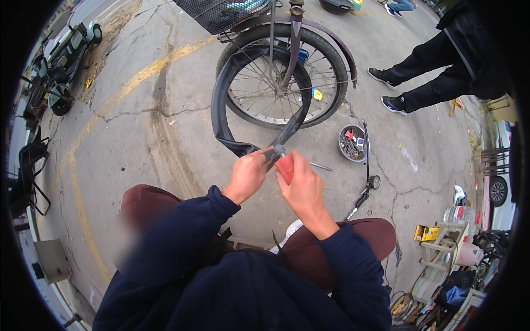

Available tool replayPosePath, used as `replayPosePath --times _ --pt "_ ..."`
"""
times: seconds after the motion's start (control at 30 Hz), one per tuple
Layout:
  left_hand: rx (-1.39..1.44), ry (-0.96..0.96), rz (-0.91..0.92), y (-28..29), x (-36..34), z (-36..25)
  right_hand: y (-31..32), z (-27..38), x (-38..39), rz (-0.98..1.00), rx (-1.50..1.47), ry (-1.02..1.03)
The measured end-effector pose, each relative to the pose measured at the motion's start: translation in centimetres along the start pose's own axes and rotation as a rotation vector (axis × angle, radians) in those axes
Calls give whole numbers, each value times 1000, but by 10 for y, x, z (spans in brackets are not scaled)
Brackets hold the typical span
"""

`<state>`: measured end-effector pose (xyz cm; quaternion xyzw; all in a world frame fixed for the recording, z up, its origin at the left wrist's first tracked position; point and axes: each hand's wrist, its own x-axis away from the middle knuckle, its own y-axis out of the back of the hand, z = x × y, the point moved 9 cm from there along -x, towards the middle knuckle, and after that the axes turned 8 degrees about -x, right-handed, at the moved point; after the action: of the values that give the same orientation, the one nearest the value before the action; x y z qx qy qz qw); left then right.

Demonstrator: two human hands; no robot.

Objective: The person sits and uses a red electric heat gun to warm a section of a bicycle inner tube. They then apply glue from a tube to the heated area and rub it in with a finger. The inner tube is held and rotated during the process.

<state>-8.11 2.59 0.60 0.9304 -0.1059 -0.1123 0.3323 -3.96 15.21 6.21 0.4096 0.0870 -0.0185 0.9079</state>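
Note:
A black bicycle inner tube (pixel 222 110) hangs in a loop in front of the bicycle's front wheel (pixel 335 77). My left hand (pixel 246 175) is closed on the lower part of the tube, fingers pinching it. In my right hand (pixel 305 190) is a red hand grinder (pixel 285 166) with a rounded grey head, gripped around its body. The grey head meets the tube right by my left fingertips; whether it presses on the rubber I cannot tell. A thin metal rod (pixel 321 166) lies on the ground just beyond my right hand.
A metal bowl (pixel 343 144) of small parts stands at the right, beside a floor pump with a gauge (pixel 374 182). Another person's legs (pixel 428 66) are at the far right. Crates and tools (pixel 450 248) crowd the right edge; parked scooters (pixel 61 71) line the left.

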Motion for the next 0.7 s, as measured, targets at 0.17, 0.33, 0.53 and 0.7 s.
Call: replayPosePath --times 0.17,0.33,0.53,0.7 --pt "23 -81 -78 4 -2 -8 1 -1 0 -30 2 10" --pt "75 45 -1 0 -1 3 -2 -5 -1 -4 3 1" --pt "364 419 156 -12 3 33 10 -15 -7 -58 -71 -59" --pt "671 541 195 -22 7 32 2 -2 -1 -4 -70 -3"
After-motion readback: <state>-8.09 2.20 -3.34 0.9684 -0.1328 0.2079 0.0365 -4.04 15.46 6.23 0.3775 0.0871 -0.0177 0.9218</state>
